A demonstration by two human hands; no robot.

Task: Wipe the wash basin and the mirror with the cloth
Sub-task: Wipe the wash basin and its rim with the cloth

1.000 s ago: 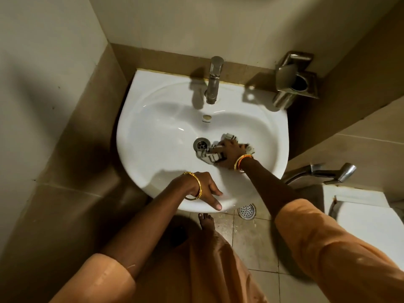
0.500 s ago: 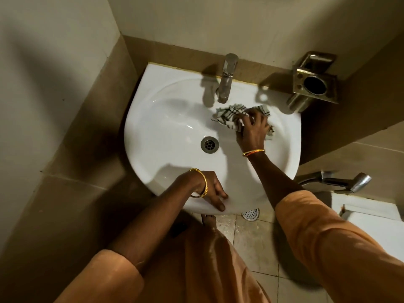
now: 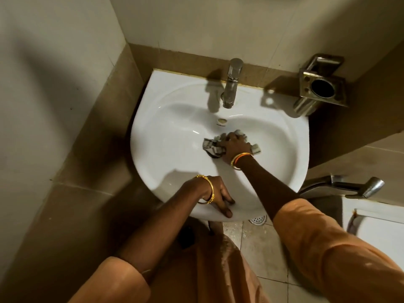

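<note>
- right hand [image 3: 235, 147] pressing bunched cloth [image 3: 213, 147], now back at bowl centre from under tap [image 3: 231, 84]
- left hand [image 3: 215, 197] spread, braced on wash basin [image 3: 166, 132] rim
- basin pass ongoing; mirror untouched, out of view

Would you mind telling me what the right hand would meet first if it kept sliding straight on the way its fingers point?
The right hand, pressing the cloth, points up and slightly left across the wash basin. It would probably meet the overflow hole on the back wall first, below the tap; depth is uncertain.
</note>
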